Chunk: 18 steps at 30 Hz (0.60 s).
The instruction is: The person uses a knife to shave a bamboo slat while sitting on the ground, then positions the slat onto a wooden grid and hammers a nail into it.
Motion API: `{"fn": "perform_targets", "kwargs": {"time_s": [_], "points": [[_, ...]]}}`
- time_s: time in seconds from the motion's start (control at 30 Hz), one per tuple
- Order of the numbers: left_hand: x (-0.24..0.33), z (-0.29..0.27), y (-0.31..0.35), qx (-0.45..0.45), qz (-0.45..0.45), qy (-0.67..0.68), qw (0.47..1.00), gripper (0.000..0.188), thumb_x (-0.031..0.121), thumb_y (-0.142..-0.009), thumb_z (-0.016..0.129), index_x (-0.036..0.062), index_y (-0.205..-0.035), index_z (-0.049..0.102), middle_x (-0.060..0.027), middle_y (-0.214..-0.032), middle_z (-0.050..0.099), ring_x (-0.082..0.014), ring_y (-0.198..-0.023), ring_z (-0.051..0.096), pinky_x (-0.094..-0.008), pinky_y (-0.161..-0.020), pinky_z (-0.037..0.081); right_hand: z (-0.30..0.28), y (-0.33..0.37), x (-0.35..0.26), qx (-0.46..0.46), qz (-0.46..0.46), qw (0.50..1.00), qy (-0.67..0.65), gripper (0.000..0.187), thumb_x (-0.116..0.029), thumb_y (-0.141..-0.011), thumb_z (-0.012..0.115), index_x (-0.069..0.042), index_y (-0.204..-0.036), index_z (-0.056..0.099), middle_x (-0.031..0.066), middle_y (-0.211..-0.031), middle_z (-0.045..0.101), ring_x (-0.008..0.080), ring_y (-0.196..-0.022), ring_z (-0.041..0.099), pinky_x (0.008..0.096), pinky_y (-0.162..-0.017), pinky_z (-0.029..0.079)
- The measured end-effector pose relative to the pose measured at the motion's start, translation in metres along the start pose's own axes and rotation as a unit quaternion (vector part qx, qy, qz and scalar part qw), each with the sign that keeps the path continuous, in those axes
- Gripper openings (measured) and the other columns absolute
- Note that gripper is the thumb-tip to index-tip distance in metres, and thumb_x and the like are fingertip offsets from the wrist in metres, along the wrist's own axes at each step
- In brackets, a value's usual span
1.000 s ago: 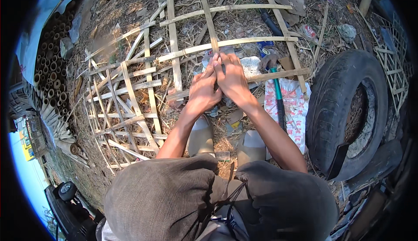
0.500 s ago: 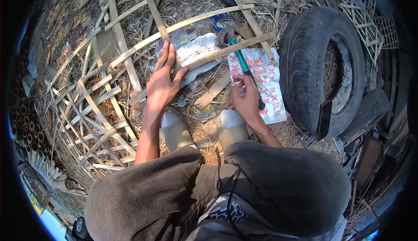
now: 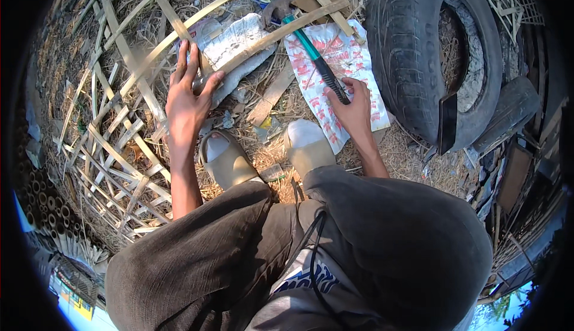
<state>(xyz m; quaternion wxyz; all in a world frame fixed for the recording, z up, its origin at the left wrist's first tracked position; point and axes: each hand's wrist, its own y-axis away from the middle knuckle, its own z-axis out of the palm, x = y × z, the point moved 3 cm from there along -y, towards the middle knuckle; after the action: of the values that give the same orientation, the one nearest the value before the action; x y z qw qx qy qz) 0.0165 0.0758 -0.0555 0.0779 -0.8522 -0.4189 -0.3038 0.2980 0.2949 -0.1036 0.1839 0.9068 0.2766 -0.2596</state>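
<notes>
A lattice of bamboo strips lies on the ground, one long curved strip [image 3: 212,8] arching across it. My left hand [image 3: 188,101] presses its stretched fingers on the lower end of a flat strip [image 3: 161,2], the thumb beside a thicker slat [image 3: 281,31]. Beneath that slat sits a pale, rough block [image 3: 236,44]. A claw hammer [image 3: 311,50] with a green shaft and black grip runs under the slat, across a white sheet with red print [image 3: 305,77]. My right hand [image 3: 354,107] has thumb and fingers closed around the end of its grip.
A worn black tyre [image 3: 397,50] lies to the right of the sheet, a dark flat piece [image 3: 446,124] leaning on it. My sandalled feet [image 3: 230,160] stand close below my hands. A loose wood piece [image 3: 272,98] lies between. Bamboo tubes [image 3: 45,199] are stacked far left.
My right hand has moved from beside the hammer onto the end of its grip. My left hand stays on the strips, and the whole view has shifted.
</notes>
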Motion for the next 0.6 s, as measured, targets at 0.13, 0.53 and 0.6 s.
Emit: {"fn": "perform_targets", "kwargs": {"time_s": [0.13, 0.53, 0.6], "points": [[0.002, 0.001, 0.005, -0.001, 0.004, -0.080, 0.997, 0.069, 0.043, -0.093, 0.069, 0.0135, -0.151, 0.047, -0.0066, -0.161, 0.038, -0.0343, -0.140, 0.046, -0.0444, -0.113, 0.042, 0.000, 0.008, -0.008, 0.054, 0.003, 0.996, -0.072, 0.034, -0.020, -0.092, 0.071, 0.004, -0.114, 0.061, 0.0196, -0.114, 0.061, 0.0329, -0.104, 0.058, 0.0437, -0.089, 0.048], [0.000, 0.003, 0.005, 0.000, -0.001, -0.043, 0.999, 0.065, 0.041, -0.099, 0.062, 0.0199, -0.156, 0.040, -0.0046, -0.166, 0.029, -0.0296, -0.149, 0.034, -0.0446, -0.122, 0.025, -0.035, 0.025, 0.039, 0.011, 0.148, 0.988, -0.032, 0.018, -0.005, -0.090, 0.067, 0.006, -0.104, 0.072, 0.0243, -0.095, 0.071, 0.0327, -0.073, 0.072, 0.0399, -0.067, 0.055], [0.000, 0.006, 0.005, -0.016, -0.016, -0.037, 0.999, 0.065, 0.038, -0.099, 0.063, 0.0187, -0.156, 0.039, -0.0050, -0.166, 0.029, -0.0294, -0.150, 0.033, -0.0443, -0.122, 0.026, -0.030, 0.019, 0.034, 0.000, 0.123, 0.990, -0.064, 0.017, -0.004, -0.088, 0.070, 0.005, -0.102, 0.073, 0.0221, -0.095, 0.071, 0.0316, -0.073, 0.071, 0.0391, -0.067, 0.055]]}}
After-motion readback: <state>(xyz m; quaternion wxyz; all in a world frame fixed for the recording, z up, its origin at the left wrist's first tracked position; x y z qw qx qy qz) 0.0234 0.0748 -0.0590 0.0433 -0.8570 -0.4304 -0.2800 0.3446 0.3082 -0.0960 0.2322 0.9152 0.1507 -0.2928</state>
